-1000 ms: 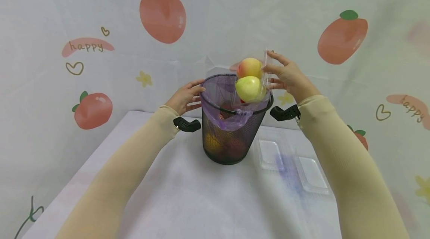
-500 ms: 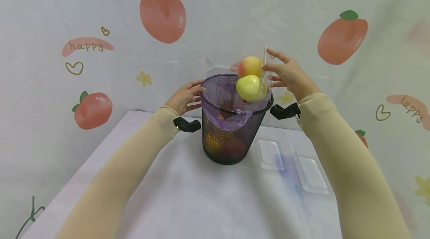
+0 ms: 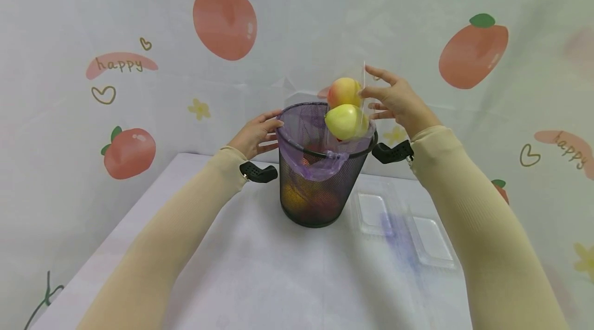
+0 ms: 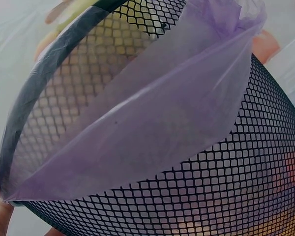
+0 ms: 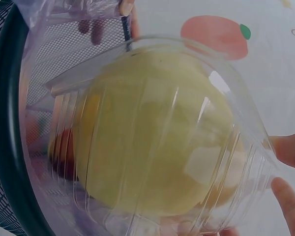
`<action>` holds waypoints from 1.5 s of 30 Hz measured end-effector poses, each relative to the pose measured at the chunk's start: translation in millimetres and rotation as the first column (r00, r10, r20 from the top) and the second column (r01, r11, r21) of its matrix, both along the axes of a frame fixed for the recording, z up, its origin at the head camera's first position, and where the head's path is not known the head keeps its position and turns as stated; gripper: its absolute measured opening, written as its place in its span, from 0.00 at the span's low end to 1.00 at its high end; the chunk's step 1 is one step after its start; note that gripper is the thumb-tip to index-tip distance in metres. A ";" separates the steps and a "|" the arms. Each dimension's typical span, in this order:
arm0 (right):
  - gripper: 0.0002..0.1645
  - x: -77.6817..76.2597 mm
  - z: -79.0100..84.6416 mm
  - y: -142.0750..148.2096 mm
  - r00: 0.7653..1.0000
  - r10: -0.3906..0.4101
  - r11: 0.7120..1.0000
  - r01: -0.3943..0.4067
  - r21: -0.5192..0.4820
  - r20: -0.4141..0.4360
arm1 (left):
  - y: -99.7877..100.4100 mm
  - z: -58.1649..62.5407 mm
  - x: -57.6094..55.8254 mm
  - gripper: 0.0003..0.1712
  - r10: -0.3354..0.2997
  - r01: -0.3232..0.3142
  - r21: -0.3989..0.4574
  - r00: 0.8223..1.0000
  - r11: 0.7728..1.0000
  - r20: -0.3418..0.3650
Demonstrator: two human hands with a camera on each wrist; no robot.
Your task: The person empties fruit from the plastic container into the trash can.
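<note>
My left hand (image 3: 255,136) holds the left rim of a black mesh bin (image 3: 350,178), thumb at the rim and fingers along the outside. A thin purple bag (image 3: 317,167) lines the bin and folds over its rim. Over the bin's right side, my right hand (image 3: 400,103) grips the edge of a clear plastic container (image 5: 226,83), which stands tilted on its side. Inside it are a yellow-green fruit (image 3: 344,121), pear-like, and a yellow-and-pink, peach-like fruit (image 3: 343,92). A dark red fruit (image 5: 64,155) shows at its lower end in the right wrist view.
Two clear plastic trays (image 3: 431,240) lie on the white table (image 3: 260,278) right of the bin. Yellow and red fruit (image 3: 297,198) shows through the bin's mesh near the bottom. A fruit-printed cloth (image 3: 278,20) hangs behind the table.
My right hand has lifted slightly and shifted a little left, turning the container's edge more upright. The fruits in it have barely moved. My left hand and the bin stay put.
</note>
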State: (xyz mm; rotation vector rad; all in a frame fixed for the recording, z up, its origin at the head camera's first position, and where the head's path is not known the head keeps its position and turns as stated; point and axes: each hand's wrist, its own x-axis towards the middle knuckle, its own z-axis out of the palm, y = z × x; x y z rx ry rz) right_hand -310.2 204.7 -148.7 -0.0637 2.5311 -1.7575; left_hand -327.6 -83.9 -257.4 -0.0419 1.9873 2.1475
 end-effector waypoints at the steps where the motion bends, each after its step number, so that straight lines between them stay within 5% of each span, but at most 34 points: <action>1: 0.42 -0.1 0.0 -0.2 1.000 -0.001 1.000 0.001 0.005 -0.001 | 0.0 0.0 0.2 0.28 -0.001 0.001 -0.001 1.000 1.000 0.000; 16: 0.43 -0.2 4.0 -1.5 1.000 -0.013 0.998 0.014 0.061 -0.009 | -0.1 0.3 -0.2 0.28 -0.004 0.004 0.007 1.000 1.000 -0.003; 28: 0.43 5.3 12.7 9.9 0.999 -0.033 0.997 0.031 -0.068 -0.021 | -0.5 -0.7 -0.1 0.28 0.000 0.000 -0.007 1.000 1.000 0.006; 45: 0.43 3.1 5.9 14.9 1.000 -0.022 0.995 0.022 -0.097 -0.001 | -0.3 -1.8 -0.6 0.28 0.004 -0.004 -0.007 1.000 1.000 0.005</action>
